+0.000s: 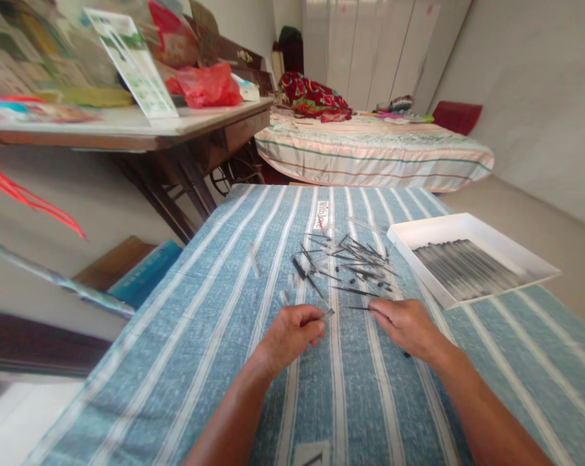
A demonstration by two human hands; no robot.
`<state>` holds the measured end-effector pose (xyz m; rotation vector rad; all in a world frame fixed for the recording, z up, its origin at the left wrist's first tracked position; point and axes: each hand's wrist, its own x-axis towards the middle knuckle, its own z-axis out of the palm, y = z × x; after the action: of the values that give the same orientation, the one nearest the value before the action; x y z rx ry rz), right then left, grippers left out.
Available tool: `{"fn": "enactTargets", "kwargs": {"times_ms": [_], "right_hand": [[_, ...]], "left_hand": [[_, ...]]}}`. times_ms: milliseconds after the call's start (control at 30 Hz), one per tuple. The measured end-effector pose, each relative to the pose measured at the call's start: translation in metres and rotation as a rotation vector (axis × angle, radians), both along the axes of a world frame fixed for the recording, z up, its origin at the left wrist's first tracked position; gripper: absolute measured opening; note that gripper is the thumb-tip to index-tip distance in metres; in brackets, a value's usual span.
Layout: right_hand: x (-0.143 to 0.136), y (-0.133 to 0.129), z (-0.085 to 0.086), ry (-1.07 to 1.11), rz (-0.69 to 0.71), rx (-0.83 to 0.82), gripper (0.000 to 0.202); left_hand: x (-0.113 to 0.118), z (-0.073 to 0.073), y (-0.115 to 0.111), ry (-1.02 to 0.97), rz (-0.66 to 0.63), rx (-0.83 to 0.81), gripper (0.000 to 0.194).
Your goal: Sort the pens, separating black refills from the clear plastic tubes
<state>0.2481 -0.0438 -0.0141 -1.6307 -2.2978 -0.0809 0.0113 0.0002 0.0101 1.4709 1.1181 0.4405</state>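
My left hand is closed, with a small transparent tube-like piece pinched between thumb and fingers. Its far end is hidden in the grip. Opposite it, my right hand pinches a thin black stick that points left toward the tube. The two pieces are apart. Just beyond both hands lies a loose pile of thin black sticks, with several short black caps among them. Transparent pieces are scattered left of the pile, and one longer transparent strip lies farther left.
To the right, a white open box holds a row of slim grey-black tubes. A blue striped cloth covers the table. At the left stands a higher desk bearing a red plastic bag. Behind is a bed.
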Motion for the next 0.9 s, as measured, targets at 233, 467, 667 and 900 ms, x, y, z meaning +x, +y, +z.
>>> {"fn": "enactTargets", "kwargs": {"times_ms": [233, 467, 667, 900], "right_hand": [[-0.005, -0.003, 0.002, -0.078, 0.074, 0.02, 0.024], [-0.013, -0.006, 0.01, -0.194, 0.108, 0.015, 0.022], [-0.02, -0.007, 0.012, -0.169, 0.161, 0.105, 0.021], [-0.041, -0.011, 0.009, -0.04, 0.247, 0.262, 0.022]], "left_hand": [[-0.001, -0.002, -0.001, 0.012, -0.048, -0.002, 0.014], [0.0, 0.002, -0.004, -0.002, -0.07, 0.014, 0.015], [-0.003, 0.002, -0.005, -0.01, -0.164, -0.008, 0.017], [-0.001, 0.002, -0.007, -0.059, -0.16, -0.057, 0.016]]}}
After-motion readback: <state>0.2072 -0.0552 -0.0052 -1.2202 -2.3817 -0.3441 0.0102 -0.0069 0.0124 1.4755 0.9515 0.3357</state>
